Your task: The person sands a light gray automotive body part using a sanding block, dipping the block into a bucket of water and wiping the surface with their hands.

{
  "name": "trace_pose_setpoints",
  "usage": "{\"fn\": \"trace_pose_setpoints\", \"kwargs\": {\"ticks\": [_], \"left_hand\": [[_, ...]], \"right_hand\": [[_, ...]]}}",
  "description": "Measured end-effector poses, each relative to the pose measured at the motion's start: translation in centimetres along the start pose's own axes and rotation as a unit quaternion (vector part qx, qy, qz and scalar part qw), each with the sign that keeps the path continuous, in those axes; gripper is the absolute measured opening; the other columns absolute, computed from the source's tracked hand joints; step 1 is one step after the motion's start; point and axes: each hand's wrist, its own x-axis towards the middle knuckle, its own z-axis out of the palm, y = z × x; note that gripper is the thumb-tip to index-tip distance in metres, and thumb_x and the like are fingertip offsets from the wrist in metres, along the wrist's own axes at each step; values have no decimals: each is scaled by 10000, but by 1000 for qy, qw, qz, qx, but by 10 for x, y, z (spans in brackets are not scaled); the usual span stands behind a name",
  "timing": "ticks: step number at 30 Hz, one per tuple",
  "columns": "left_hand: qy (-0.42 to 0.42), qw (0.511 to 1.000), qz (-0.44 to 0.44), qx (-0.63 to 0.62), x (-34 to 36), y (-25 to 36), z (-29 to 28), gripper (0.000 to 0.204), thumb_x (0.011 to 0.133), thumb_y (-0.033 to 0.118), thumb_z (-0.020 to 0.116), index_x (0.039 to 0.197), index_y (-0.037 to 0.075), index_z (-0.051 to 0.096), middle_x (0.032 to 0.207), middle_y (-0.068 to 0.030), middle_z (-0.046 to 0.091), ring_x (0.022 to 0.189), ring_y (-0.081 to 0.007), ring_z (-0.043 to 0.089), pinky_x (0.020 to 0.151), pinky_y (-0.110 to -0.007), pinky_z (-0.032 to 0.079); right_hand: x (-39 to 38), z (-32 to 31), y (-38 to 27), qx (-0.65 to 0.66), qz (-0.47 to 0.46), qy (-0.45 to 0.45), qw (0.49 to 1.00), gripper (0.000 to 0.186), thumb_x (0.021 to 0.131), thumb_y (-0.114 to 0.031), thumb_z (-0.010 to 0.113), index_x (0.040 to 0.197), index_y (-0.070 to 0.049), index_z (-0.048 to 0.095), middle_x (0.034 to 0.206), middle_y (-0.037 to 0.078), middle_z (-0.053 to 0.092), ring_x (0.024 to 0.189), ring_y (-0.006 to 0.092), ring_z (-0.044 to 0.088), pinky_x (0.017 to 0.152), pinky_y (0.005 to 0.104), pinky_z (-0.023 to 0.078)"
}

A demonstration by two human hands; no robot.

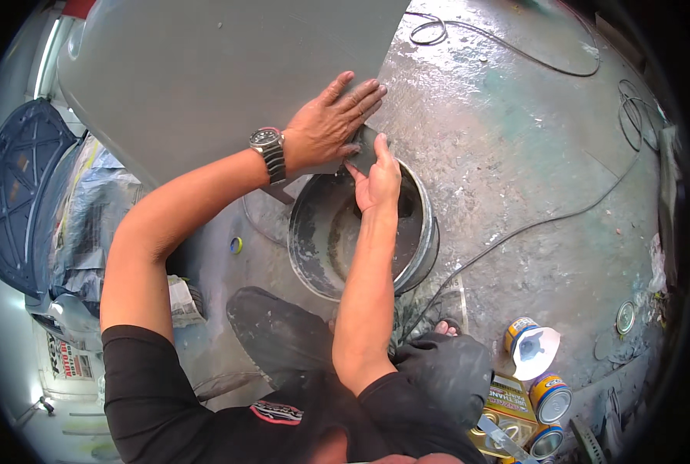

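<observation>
From my remote seat I see the smooth, matte grey panel (pixel 198 85), its corner above the scuffed round bucket (pixel 308 232), perhaps for drips; the left hand (pixel 333 124) lies flat there, likely steadying, index finger apart; the right hand (pixel 379 185) meets a dark piece (pixel 369 139), thumb raised, pinch unclear; wet, blotchy floor (pixel 507 178) surrounds.
</observation>
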Motion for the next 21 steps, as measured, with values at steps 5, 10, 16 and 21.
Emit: {"fn": "trace_pose_setpoints", "kwargs": {"ticks": [5, 10, 16, 21], "left_hand": [[-36, 999, 17, -14, -18, -11, -16, 973, 836, 610, 615, 1569, 68, 272, 1665, -52, 185, 1545, -187, 120, 1257, -489, 46], [-46, 999, -1, -14, -66, -36, -20, 982, 829, 630, 619, 1584, 122, 251, 1672, -20, 167, 1545, -177, 121, 1258, -477, 56], [-58, 998, -25, -19, -107, -53, -40, 975, 828, 633, 612, 1589, 146, 246, 1672, 2, 167, 1543, -170, 129, 1259, -477, 54], [-59, 996, -53, -30, -145, -69, -46, 936, 854, 634, 579, 1586, 148, 257, 1667, -12, 183, 1543, -189, 131, 1259, -496, 23]], "right_hand": [[1, -2, -6, -27, -8, -10, 1000, 356, 1026, -328, 552, 1203, -29, 632, 1110, 93, 696, 987, 230, 690, 849, 482, 556], [-2, 4, -6, -29, -10, -25, 999, 322, 1018, -294, 568, 1141, -6, 646, 1106, 107, 703, 984, 245, 698, 877, 503, 560], [1, -1, -4, -18, -3, -29, 999, 325, 1018, -305, 571, 1134, -14, 654, 1102, 105, 705, 991, 250, 695, 890, 503, 551], [0, 1, -5, -28, -2, -22, 999, 330, 1014, -315, 578, 1153, -25, 652, 1109, 92, 707, 1012, 249, 690, 901, 502, 539]]}}
